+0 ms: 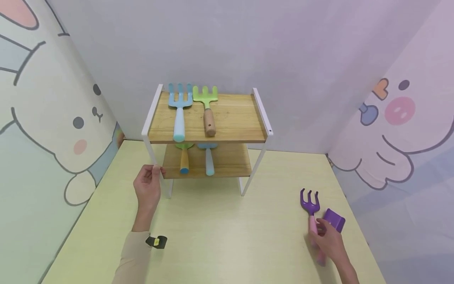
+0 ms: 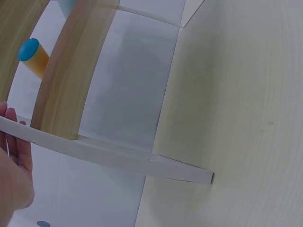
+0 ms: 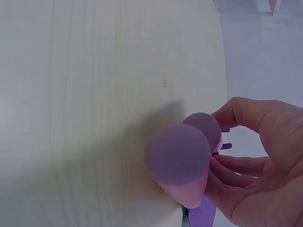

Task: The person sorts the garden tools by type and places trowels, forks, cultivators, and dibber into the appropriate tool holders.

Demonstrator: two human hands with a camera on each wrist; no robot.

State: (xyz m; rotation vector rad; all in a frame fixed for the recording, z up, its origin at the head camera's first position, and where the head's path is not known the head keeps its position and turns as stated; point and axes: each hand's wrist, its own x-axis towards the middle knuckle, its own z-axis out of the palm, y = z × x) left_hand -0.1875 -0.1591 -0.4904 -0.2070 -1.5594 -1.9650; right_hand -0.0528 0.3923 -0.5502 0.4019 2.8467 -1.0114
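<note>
My left hand point(image 1: 147, 187) holds the white side post of a two-tier wooden shelf point(image 1: 235, 120); in the left wrist view, its fingers point(image 2: 23, 153) reach around that post. At the right of the table, my right hand point(image 1: 330, 240) grips the pink handle of a purple hand rake point(image 1: 310, 206), tines pointing away. Beside it lies a purple trowel point(image 1: 334, 220), its pink handle partly hidden by my hand. In the right wrist view, the trowel's handle end point(image 3: 177, 153) is nearest the camera, with the rake's handle end point(image 3: 204, 127) close behind.
On the shelf's top tier lie a blue hand rake point(image 1: 180, 104) and a green one point(image 1: 207, 103) with a wooden handle. Below, an orange-handled green tool point(image 1: 184, 159) and a blue tool point(image 1: 209, 161) lie partly hidden. Printed curtains surround the pale table point(image 1: 209, 232).
</note>
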